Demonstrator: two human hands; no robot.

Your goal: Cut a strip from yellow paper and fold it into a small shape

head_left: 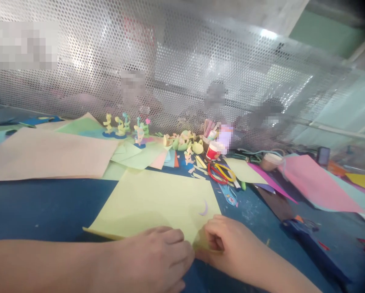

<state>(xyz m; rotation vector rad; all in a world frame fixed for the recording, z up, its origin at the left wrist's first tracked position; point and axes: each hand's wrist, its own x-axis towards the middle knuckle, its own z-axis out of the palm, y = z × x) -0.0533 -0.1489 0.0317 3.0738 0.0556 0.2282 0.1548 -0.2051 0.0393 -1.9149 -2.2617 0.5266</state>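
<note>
A large pale yellow-green sheet of paper [152, 199] lies on the blue table in front of me, its near edge turned up in a narrow fold. My left hand [161, 256] is closed over the middle of that near edge; its thumb is mostly hidden. At the near right corner my right hand [222, 242] has its fingers curled and pinches the folded edge with the thumb. Both hands are close together, almost touching. A small lilac crescent-shaped scrap [203, 208] rests on the sheet near my right hand.
Beyond the sheet stand several small paper figures [120, 127], a red cup [213, 151] and red-and-yellow-handled scissors [222, 174]. Beige paper [48, 154] lies left, pink paper [319, 183] right. A dark blue glue-gun-like tool [315, 250] lies at right. A perforated metal screen [176, 53] closes off the back.
</note>
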